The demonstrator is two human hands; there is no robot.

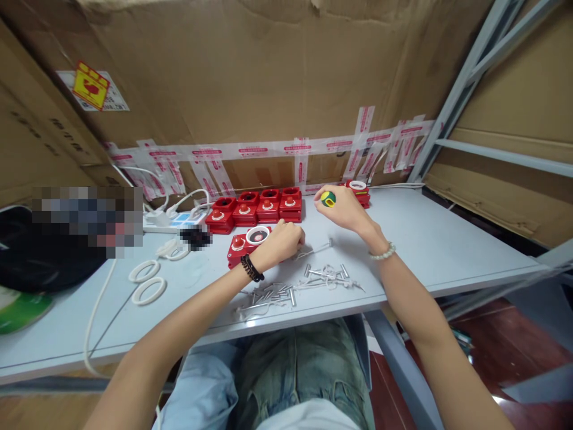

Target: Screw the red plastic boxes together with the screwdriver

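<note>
My right hand [342, 206] is closed around a screwdriver [328, 199] with a green and yellow handle, raised over the back of the table. Its shaft is hidden from me. Next to the near red box [237, 243], which has a white ring [258, 235] on top, my left hand [286, 240] has its fingers curled shut. Whatever they grip is hidden. Just right of those fingers a small T-shaped metal hammer [330, 242] with a thin cord lies on the table. Behind my right hand, another red box [363, 198] carries a white ring.
Several red boxes [268, 206] stand in a row at the back. Small metal hammers and rods [273, 294] lie at the front edge. White rings [149, 291], a power strip [179, 221] and a cable [96, 310] are at left. Cardboard [268, 77] walls the back; a metal frame [505, 156] stands right.
</note>
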